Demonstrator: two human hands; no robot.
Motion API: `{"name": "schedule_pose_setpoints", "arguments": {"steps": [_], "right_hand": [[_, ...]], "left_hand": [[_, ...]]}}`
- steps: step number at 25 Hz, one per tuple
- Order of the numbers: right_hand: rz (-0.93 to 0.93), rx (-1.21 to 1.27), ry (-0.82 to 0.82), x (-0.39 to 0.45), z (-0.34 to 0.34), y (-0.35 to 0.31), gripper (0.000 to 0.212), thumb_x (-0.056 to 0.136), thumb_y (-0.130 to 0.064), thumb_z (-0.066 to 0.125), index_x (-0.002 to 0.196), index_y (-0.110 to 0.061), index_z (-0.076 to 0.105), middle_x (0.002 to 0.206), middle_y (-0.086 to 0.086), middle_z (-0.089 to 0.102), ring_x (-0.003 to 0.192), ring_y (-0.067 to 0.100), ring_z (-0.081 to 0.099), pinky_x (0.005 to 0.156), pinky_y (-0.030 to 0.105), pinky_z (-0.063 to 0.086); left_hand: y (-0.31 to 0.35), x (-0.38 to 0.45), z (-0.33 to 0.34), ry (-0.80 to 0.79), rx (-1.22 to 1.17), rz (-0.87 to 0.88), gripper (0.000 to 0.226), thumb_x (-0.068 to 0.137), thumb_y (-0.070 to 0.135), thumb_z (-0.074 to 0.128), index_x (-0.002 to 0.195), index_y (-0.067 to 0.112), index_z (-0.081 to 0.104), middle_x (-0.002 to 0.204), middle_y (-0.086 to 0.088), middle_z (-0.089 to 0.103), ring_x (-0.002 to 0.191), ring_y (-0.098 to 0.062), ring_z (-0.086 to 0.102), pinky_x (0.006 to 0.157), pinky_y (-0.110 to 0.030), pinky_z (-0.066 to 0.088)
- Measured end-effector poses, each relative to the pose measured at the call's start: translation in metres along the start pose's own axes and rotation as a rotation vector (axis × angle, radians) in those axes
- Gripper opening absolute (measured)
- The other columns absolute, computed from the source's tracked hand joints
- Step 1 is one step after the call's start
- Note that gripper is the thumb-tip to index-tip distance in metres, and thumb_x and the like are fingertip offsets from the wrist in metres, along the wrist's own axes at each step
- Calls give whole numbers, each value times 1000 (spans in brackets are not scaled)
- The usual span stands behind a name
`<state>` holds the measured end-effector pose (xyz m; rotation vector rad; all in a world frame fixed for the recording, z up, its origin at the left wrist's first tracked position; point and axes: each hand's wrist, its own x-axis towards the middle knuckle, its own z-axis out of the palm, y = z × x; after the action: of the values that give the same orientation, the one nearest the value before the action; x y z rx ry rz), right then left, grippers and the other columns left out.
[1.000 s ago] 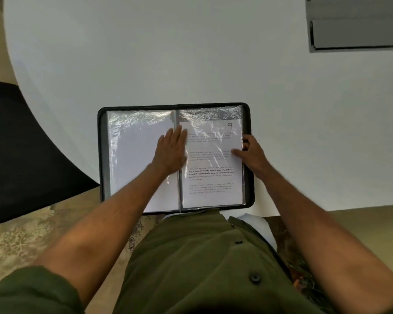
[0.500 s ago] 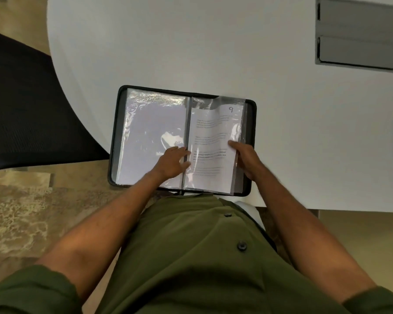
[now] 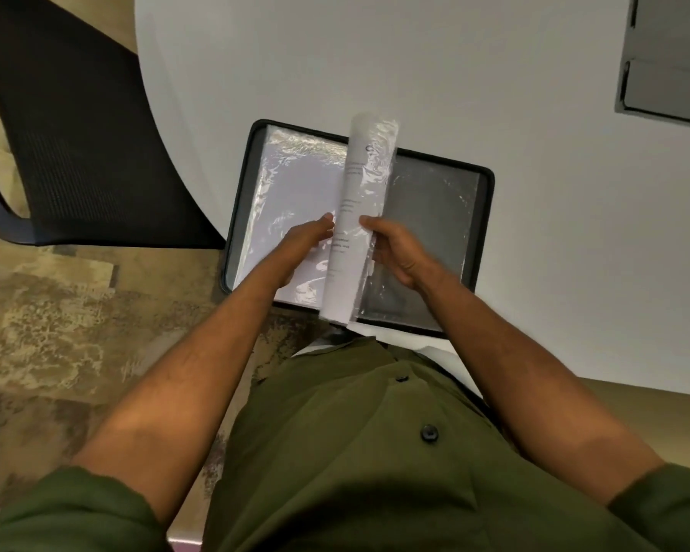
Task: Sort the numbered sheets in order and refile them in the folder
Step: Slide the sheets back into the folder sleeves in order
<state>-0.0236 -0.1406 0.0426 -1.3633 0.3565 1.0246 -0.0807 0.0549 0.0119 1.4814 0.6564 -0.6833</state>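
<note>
Head view: my right hand pinches plastic sleeve with printed sheet at mid-edge, thumb on front; sleeve stands upright from grip, curling at top. My left hand flat, fingers straight, pressing left page just beside it. Sleeve judged light, floppy, slick; best held at free edge, low down. Folder lies open under both hands on table. Empty dark pocket right of grip.

An office: white meeting table, black mesh chair.
</note>
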Motion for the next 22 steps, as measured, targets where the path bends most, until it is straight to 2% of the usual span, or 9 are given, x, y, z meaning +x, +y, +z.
{"name": "schedule_pose_setpoints", "arguments": {"steps": [3,5,9,10,13,15,17,19,22], "right_hand": [[15,-77,4,17,23,6,48,88,-36,69,127,-7,64,128,12,70,121,26,64,109,46,44],[27,-115,2,25,35,10,55,83,-42,70,127,-10,64,133,7,67,128,23,58,112,44,37],[51,-162,16,34,49,15,39,100,-31,61,131,-7,64,123,1,68,103,7,62,80,20,43],[49,-177,11,36,52,16,38,101,-31,60,131,-8,63,121,0,68,101,6,63,78,19,44],[22,-271,-28,41,59,19,44,98,-41,63,135,-18,65,134,-8,61,115,6,57,97,22,42],[17,-318,-71,42,63,18,48,96,-46,64,138,-23,63,133,-14,54,113,1,52,92,20,37],[5,-355,-98,45,62,21,48,99,-45,61,141,-22,61,137,-10,55,118,6,50,101,26,35],[-25,-435,-150,47,58,25,43,104,-37,54,143,-18,59,148,-2,54,127,9,46,109,28,32],[-58,-626,-218,53,50,36,42,107,-33,49,147,-22,56,159,1,43,148,15,33,121,34,21]], "left_hand": [[-10,-1,-17,42,-51,-27,63,95,70,47,137,25,62,133,3,67,126,-19,56,89,-27,37],[-12,-7,-24,86,-72,-62,56,100,63,47,136,23,62,131,2,67,124,-19,57,78,-22,35],[-25,-13,-33,154,-76,-104,50,102,57,48,130,20,64,124,2,68,116,-16,60,74,-21,37],[-28,-14,-34,166,-78,-103,49,102,57,47,129,20,64,121,3,69,113,-15,61,75,-21,38],[-33,-17,-34,207,-80,-94,46,105,55,42,125,20,65,113,3,69,103,-12,63,79,-25,43],[-35,-16,-35,259,-67,-106,43,106,54,40,117,21,66,109,0,71,99,-15,65,81,-31,50],[-39,-12,-37,330,-28,-122,48,105,54,40,115,17,68,111,-9,72,98,-23,66,87,-39,55],[-44,-10,-39,419,-11,-144,49,106,54,36,117,16,66,110,-7,69,94,-21,63,85,-38,54],[-47,-10,-40,561,25,-121,55,108,53,29,133,16,61,118,-3,63,106,-21,59,98,-37,48]]}}
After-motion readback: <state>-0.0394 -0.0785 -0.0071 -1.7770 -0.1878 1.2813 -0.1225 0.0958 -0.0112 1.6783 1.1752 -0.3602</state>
